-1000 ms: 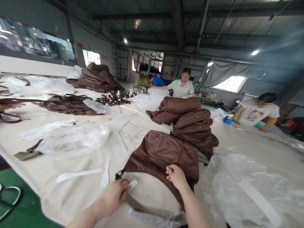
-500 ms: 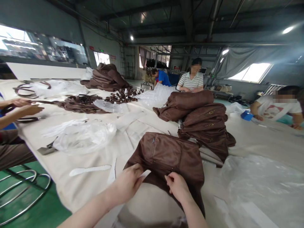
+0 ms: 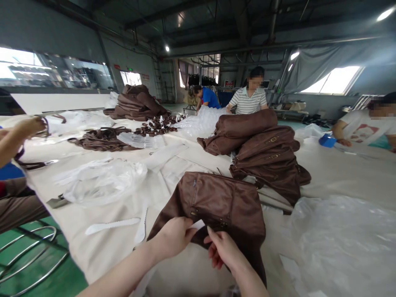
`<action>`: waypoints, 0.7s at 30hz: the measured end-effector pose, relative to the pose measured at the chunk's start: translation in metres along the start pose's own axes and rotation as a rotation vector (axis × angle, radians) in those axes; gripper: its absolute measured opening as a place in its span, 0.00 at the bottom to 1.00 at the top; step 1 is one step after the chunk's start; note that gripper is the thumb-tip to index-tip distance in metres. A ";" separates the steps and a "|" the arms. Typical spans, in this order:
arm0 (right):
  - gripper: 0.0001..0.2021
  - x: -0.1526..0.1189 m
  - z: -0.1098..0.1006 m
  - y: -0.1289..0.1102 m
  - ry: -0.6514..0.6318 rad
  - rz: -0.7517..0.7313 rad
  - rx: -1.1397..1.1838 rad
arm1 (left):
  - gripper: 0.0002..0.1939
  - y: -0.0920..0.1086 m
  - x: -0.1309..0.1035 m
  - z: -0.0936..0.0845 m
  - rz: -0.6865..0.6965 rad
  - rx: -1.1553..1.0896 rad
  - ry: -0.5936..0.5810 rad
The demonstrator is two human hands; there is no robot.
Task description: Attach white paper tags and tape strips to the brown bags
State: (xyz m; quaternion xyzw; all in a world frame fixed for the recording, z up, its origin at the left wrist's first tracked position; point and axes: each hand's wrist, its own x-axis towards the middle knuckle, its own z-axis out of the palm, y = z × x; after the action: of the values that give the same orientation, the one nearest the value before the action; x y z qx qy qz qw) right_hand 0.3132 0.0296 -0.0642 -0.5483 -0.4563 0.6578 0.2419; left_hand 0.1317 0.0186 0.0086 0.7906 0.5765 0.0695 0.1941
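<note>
A brown leather bag (image 3: 216, 196) lies on the pale cloth-covered table, its near edge under my hands. My left hand (image 3: 177, 235) is closed on a small white strip (image 3: 198, 225) at that edge. Close on its right, my right hand (image 3: 220, 245) is also closed, thumb and forefinger near the strip's end; whether it pinches anything is hidden. Small metal fittings show on the bag between and above my hands. Two white plastic strips (image 3: 113, 225) rest to the left of the bag.
Brown bags (image 3: 266, 152) are piled behind the bag. Clear plastic (image 3: 343, 239) covers the right side, and more plastic (image 3: 105, 181) lies left. Brown straps (image 3: 105, 139) sit farther back. Another person's hand (image 3: 31, 126) is at the left edge; other people are across the table.
My right hand has moved left, closer to my left hand and the white strip. At the left edge, the other person's hands have lifted off the strap pile.
</note>
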 end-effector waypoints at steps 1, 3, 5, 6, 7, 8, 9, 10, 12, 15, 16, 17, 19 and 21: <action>0.28 -0.001 0.000 -0.002 -0.016 0.007 0.076 | 0.15 0.003 -0.007 -0.003 0.045 -0.119 -0.032; 0.25 -0.005 -0.002 -0.007 -0.077 -0.018 0.338 | 0.15 0.011 -0.019 -0.005 0.121 -0.311 -0.094; 0.20 -0.011 -0.008 -0.014 -0.155 -0.034 0.664 | 0.14 0.016 -0.027 -0.003 0.158 -0.409 -0.108; 0.18 -0.015 -0.011 -0.017 -0.184 -0.025 0.804 | 0.15 0.017 -0.030 -0.002 0.170 -0.437 -0.094; 0.18 -0.018 -0.013 -0.021 -0.201 -0.009 0.909 | 0.15 0.016 -0.031 -0.002 0.182 -0.467 -0.070; 0.18 -0.022 -0.014 -0.025 -0.210 0.002 0.968 | 0.17 0.012 -0.031 -0.001 0.191 -0.500 -0.038; 0.17 -0.026 -0.014 -0.028 -0.211 -0.001 0.989 | 0.19 0.007 -0.031 -0.001 0.187 -0.531 -0.008; 0.16 -0.029 -0.013 -0.030 -0.212 -0.015 0.974 | 0.20 -0.001 -0.031 -0.001 0.169 -0.560 0.018; 0.14 -0.034 -0.009 -0.032 -0.204 -0.069 0.879 | 0.22 -0.017 -0.032 0.000 0.108 -0.611 0.028; 0.14 -0.037 0.001 -0.029 -0.137 -0.190 0.698 | 0.21 -0.036 -0.039 0.005 0.016 -0.681 0.008; 0.13 -0.037 0.003 -0.028 -0.111 -0.232 0.651 | 0.21 -0.040 -0.042 0.008 -0.014 -0.706 0.006; 0.12 -0.037 0.005 -0.027 -0.090 -0.268 0.613 | 0.20 -0.042 -0.045 0.010 -0.041 -0.734 0.006; 0.12 -0.039 0.007 -0.026 -0.070 -0.308 0.551 | 0.18 -0.042 -0.050 0.013 -0.078 -0.811 0.012; 0.12 -0.042 0.006 -0.028 -0.062 -0.315 0.517 | 0.17 -0.041 -0.053 0.013 -0.102 -0.899 0.044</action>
State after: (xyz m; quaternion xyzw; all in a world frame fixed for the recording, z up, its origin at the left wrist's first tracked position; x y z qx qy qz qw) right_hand 0.3144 0.0065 -0.0190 -0.3705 -0.3602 0.7230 0.4586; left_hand 0.0821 -0.0234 -0.0132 0.5967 0.5313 0.3200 0.5091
